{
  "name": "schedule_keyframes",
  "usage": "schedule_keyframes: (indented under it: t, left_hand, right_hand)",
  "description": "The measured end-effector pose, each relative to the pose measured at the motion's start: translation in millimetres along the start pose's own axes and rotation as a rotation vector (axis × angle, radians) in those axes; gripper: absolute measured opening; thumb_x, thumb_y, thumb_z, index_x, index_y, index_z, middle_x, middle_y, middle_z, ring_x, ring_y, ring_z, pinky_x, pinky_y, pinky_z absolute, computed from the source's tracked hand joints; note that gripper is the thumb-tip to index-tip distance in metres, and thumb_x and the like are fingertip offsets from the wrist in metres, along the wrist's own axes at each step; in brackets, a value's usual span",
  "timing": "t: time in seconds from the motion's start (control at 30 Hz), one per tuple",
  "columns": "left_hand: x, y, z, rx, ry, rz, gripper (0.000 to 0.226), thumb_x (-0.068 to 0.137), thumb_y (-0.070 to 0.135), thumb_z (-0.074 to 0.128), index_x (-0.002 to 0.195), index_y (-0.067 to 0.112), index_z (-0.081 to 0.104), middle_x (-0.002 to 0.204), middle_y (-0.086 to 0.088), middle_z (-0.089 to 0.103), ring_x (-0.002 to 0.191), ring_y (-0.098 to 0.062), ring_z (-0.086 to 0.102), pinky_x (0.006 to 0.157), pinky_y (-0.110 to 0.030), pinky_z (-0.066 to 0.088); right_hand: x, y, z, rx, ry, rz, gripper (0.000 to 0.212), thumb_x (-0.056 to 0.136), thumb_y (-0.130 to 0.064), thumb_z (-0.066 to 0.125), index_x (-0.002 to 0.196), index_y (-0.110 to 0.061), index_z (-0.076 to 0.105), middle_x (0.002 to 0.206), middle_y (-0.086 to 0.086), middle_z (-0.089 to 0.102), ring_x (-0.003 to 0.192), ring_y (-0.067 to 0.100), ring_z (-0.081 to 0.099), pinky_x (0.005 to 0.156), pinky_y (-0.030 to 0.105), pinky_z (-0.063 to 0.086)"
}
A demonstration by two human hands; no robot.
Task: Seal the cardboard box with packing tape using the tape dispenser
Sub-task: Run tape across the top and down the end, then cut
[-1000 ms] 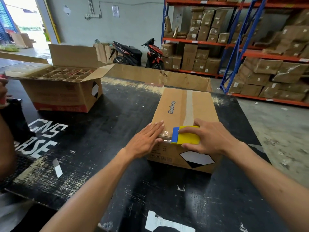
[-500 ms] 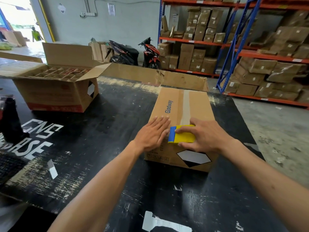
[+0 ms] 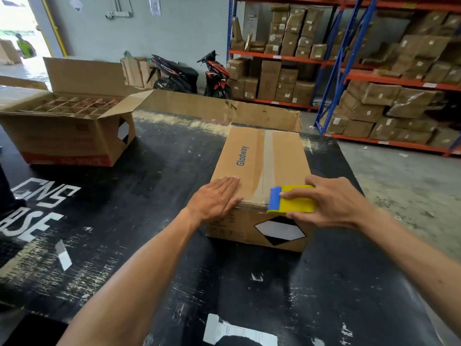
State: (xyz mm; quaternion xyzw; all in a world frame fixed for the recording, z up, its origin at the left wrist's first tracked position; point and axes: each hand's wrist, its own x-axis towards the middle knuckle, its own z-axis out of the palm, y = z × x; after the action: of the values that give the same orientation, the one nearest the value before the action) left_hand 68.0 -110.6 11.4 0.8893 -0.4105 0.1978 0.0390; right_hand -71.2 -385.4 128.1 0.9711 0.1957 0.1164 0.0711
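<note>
On the black worktable (image 3: 124, 221), the Glodway cardboard box (image 3: 259, 186) lies closed, tape strip (image 3: 268, 156) along its centre seam. The left hand (image 3: 217, 199) presses flat, open, on the lid; the right hand (image 3: 331, 202) grips the yellow-and-blue tape dispenser (image 3: 291, 202) at the near edge. Likely finishing the strip: next, tear and smooth down.

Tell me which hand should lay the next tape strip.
Probably the right hand: it grips the dispenser at the box's near edge. The left hand lies flat on the top, steadying it.
</note>
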Motion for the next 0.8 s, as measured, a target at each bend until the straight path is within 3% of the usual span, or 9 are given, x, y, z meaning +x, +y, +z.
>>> schedule_keyframes:
  t: [0.13, 0.27, 0.37, 0.47, 0.6, 0.8]
  left_hand:
    - [1, 1, -2, -0.006, -0.017, 0.009, 0.073, 0.105, 0.052, 0.01, 0.143, 0.002, 0.049, 0.142, -0.016, 0.055, 0.132, -0.029, 0.052, 0.112, -0.043, 0.039]
    - [-1, 5, -8, 0.049, -0.083, 0.004, 0.079, 0.1, 0.062, 0.005, 0.155, 0.01, 0.027, 0.154, -0.015, 0.041, 0.142, -0.03, 0.038, 0.118, -0.046, 0.029]
    - [12, 17, -16, 0.15, -0.052, 0.063, 0.078, 0.1, 0.065, 0.016, 0.155, 0.012, 0.027, 0.15, -0.019, 0.045, 0.138, -0.035, 0.043, 0.118, -0.051, 0.025]
    - [34, 36, -19, 0.165, -0.02, 0.193, 0.076, 0.099, 0.064, 0.025, 0.156, 0.014, 0.025, 0.158, -0.017, 0.031, 0.147, -0.035, 0.028, 0.12, -0.055, 0.015]
    - [47, 53, -12, 0.128, -0.207, 0.202, 0.086, 0.092, 0.067, -0.003, 0.158, 0.014, 0.013, 0.164, -0.013, 0.016, 0.151, -0.032, 0.015, 0.121, -0.05, 0.014]
    - [51, 50, -11, 0.129, -0.284, 0.191, 0.094, 0.083, 0.069, -0.014, 0.158, 0.016, 0.005, 0.165, -0.009, 0.007, 0.152, -0.028, 0.008, 0.122, -0.045, 0.011]
  right_hand:
    - [-23, 19, 2, 0.042, 0.005, 0.032, 0.067, 0.083, -0.087, 0.029, 0.126, -0.048, 0.063, 0.082, -0.009, 0.04, 0.05, 0.008, 0.042, 0.043, 0.019, 0.026]
    - [-18, 16, 3, 0.024, 0.004, 0.022, 0.062, 0.08, -0.083, 0.039, 0.122, -0.047, 0.066, 0.082, -0.009, 0.042, 0.052, 0.009, 0.044, 0.045, 0.019, 0.024]
    - [-20, 17, 2, 0.019, -0.021, 0.049, 0.067, 0.078, -0.086, 0.034, 0.127, -0.049, 0.061, 0.085, -0.008, 0.045, 0.058, 0.011, 0.049, 0.048, 0.022, 0.028]
    - [-18, 17, 1, 0.008, -0.045, 0.06, 0.072, 0.076, -0.088, 0.028, 0.129, -0.05, 0.058, 0.087, -0.007, 0.045, 0.061, 0.011, 0.049, 0.05, 0.022, 0.027]
    - [-19, 16, 0, -0.002, -0.014, 0.062, 0.068, 0.077, -0.086, 0.032, 0.126, -0.049, 0.061, 0.084, -0.01, 0.041, 0.06, 0.01, 0.044, 0.049, 0.022, 0.025]
    - [-22, 16, 4, 0.003, 0.031, 0.051, 0.062, 0.079, -0.082, 0.037, 0.122, -0.047, 0.065, 0.081, -0.009, 0.04, 0.055, 0.011, 0.039, 0.048, 0.019, 0.014]
